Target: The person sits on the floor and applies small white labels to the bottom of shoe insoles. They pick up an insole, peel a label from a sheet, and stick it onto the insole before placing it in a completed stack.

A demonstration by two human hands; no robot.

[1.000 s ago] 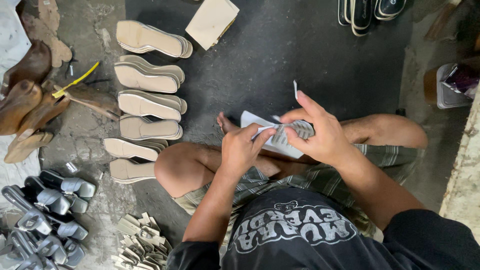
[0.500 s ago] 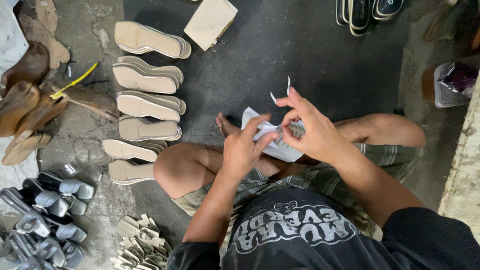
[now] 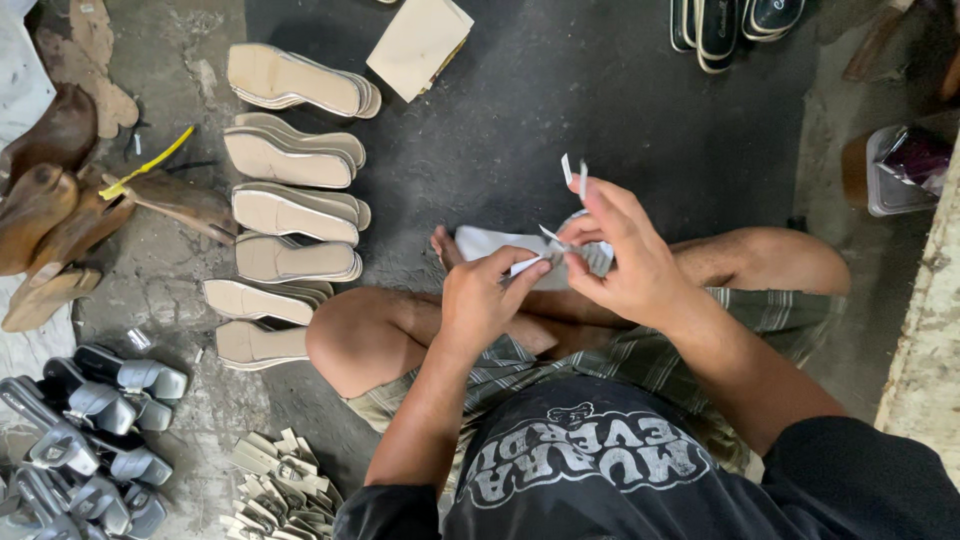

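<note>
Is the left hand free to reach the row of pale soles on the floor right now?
Probably not straight away: the left hand is pinching a white strip together with the right hand. The floor between it and the pale soles looks open.

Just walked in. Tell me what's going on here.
A person sits cross-legged on the floor, working a pale strap with both hands. The left hand pinches one end while the right hand holds the rest, thin strips sticking up above its fingers. A row of beige soles lies to the left, with wooden lasts beyond them and grey heels near the bottom corner.
</note>
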